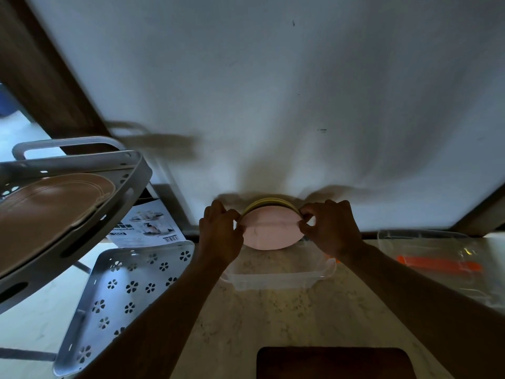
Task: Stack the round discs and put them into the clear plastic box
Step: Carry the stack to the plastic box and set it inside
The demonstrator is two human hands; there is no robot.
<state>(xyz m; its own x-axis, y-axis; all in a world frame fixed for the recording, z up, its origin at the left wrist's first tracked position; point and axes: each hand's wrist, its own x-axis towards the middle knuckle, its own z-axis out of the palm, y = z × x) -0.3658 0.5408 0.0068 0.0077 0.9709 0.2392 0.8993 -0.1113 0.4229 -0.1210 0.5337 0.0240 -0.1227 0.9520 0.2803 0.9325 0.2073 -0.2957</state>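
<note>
While we are gripping a stack of round discs between both hands, the stack is hovering tilted over the far end of the clear plastic box, its pink face turned toward us and yellow and dark rims showing behind. Our left hand is pinching the left edge with fingers closed on it; our right hand is pinching the right edge the same way. Because we are holding only the rims, we judge the discs could be fanning apart or slipping out if either pinch loosens. The wall is standing close behind, leaving little room beyond. A perforated metal tray is crowding the left, a second clear container the right, while the marble counter nearer us is lying open.
</note>
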